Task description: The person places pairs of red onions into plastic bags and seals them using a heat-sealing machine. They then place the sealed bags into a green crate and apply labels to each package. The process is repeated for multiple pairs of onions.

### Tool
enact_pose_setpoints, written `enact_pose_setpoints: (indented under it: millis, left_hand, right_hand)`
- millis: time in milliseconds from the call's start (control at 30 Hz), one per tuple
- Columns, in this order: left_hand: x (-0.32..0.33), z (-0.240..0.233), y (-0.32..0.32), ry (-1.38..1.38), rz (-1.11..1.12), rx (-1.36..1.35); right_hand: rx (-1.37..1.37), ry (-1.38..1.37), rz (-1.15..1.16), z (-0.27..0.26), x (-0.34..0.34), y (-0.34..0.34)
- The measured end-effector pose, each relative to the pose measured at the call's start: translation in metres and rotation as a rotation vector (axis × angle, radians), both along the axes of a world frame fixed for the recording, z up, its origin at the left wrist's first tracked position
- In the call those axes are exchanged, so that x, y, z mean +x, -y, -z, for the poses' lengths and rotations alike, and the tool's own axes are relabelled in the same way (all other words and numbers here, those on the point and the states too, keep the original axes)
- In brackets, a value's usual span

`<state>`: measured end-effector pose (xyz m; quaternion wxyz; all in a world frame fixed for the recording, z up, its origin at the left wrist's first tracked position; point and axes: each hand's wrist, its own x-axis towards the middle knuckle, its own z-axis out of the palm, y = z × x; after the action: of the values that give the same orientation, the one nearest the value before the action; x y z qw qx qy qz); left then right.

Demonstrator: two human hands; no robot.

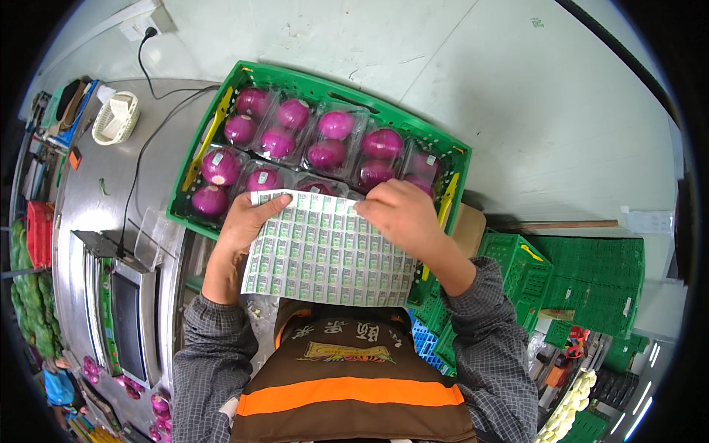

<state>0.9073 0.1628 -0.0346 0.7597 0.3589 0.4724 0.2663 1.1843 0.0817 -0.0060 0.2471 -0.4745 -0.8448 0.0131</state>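
Note:
My left hand [246,221] grips the upper left edge of a sheet of small green-and-white stickers [327,255], its thumb on top. At the sheet's upper right edge, my right hand [401,213] pinches with thumb and forefinger; whether a single sticker is between them I cannot tell. Behind the sheet stands a green plastic crate [332,91] with yellow handles. It holds clear-wrapped packs of red onions [293,114], mostly in pairs. Several onions in the near row and one at the right bear a small sticker. The sheet hides part of the crate's near side.
A steel table [160,122] at the left carries a scale with a dark screen [130,326], a white basket [116,119], a black cable and more red onions. Stacked green crates [515,271] stand at the right. A person in blue [60,387] is at the lower left.

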Motion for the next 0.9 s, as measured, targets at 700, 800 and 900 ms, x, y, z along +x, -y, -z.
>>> enact_pose_setpoints:
  millis: [700, 800, 900]
  left_hand:
    - [-0.078, 0.011, -0.018, -0.073, -0.027, 0.047]
    - [-0.094, 0.002, -0.025, -0.078, -0.069, 0.067]
    - [-0.101, -0.008, -0.031, -0.048, -0.113, 0.036]
  right_hand:
    - [-0.462, -0.010, 1.252, 0.085, 0.064, -0.117]
    - [-0.341, -0.492, 0.847, 0.075, 0.049, -0.137]
    - [-0.543, -0.835, 0.427, 0.077, 0.022, -0.172]
